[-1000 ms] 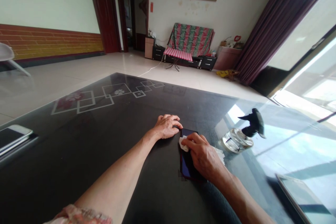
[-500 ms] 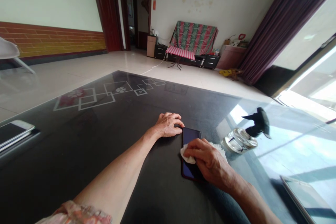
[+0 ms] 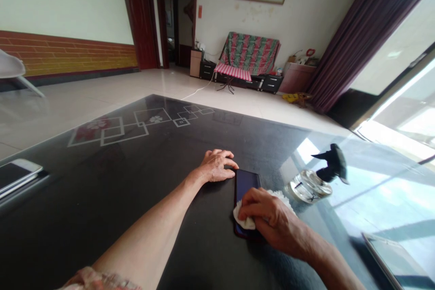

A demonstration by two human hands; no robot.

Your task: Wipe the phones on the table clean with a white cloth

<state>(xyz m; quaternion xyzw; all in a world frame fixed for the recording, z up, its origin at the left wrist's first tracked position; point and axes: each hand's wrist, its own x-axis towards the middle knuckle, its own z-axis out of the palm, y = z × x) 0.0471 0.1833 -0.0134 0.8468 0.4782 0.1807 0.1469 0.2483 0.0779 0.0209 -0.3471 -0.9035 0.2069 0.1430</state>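
A dark smartphone (image 3: 247, 182) lies flat on the glossy black table (image 3: 142, 181), its screen up. My right hand (image 3: 272, 217) is closed on a white tissue (image 3: 245, 221) and presses it against the lower part of the screen. More white tissue shows behind that hand. The hand hides the phone's lower right side. My left hand (image 3: 218, 165) rests on the table with fingers spread, its fingertips at the phone's upper left edge. To the right stands a clear spray bottle (image 3: 311, 186) with a black trigger head.
Stacked white devices (image 3: 20, 174), like phones or tablets, lie at the left table edge. Another flat device (image 3: 396, 258) lies at the lower right. Beyond the table are a stool with a striped top (image 3: 233, 71) and a purple curtain (image 3: 350, 31).
My right hand has slid the tissue slightly down the phone screen, toward me. My left hand stays by the phone's edge. The whole view has shifted a little.
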